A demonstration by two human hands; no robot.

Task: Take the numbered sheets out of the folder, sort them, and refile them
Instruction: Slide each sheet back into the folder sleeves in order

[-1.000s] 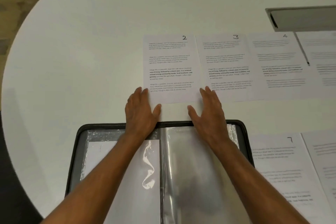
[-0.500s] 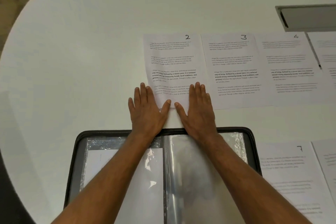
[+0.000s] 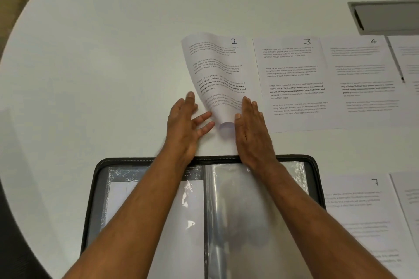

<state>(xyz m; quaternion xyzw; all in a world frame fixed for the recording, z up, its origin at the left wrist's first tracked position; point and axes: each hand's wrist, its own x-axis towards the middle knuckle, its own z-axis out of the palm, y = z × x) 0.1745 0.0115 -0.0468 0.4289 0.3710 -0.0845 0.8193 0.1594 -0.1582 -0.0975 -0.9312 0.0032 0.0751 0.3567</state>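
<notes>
Sheet 2 point(image 3: 217, 68) lies on the white table just beyond the open black folder point(image 3: 127, 161). Its lower end is bowed up into a narrow curl between my hands. My left hand point(image 3: 183, 124) is at the sheet's left edge with fingers spread and straight, fingertips touching the paper. My right hand point(image 3: 251, 129) stands on edge against the right side of the curl, fingers straight. Sheet 3 point(image 3: 292, 84) and sheet 4 point(image 3: 362, 79) lie flat to the right. The folder's left sleeve point(image 3: 176, 233) holds a white sheet; the right sleeve point(image 3: 238, 210) looks clear.
Sheet 7 point(image 3: 358, 210) lies right of the folder, with another sheet at the frame edge. A pen point(image 3: 395, 61) rests between sheet 4 and the sheet beyond it. A grey recessed box point(image 3: 385, 17) is set into the table at far right.
Both hands lay flat on sheet 2's lower edge. They have turned inward and pushed together, and the bottom of the sheet has buckled up into a curl.
</notes>
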